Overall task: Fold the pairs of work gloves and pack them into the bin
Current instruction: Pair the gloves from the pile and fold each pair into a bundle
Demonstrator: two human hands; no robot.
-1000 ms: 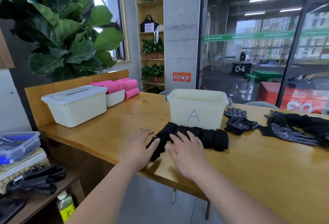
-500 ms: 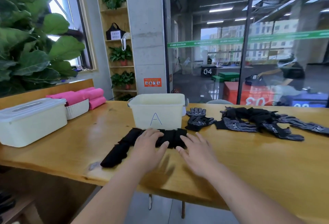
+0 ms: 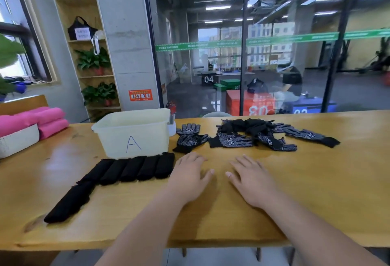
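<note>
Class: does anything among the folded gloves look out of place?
Yes. One folded black glove bundle lies slanted towards the front edge of the wooden table, out of line with the neat row of black bundles before the white plastic bin marked A.

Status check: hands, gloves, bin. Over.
Hands open, empty: left hand, right hand. Row of folded gloves in front of bin; loose gloves beyond hands. Nothing in between.

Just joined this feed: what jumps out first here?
The translucent white plastic bin marked A sits mid-table, with a row of folded black gloves lying along its near side. To its right lies a loose heap of unfolded black dotted work gloves. The left hand and right hand rest flat on the wooden table, empty.
</note>
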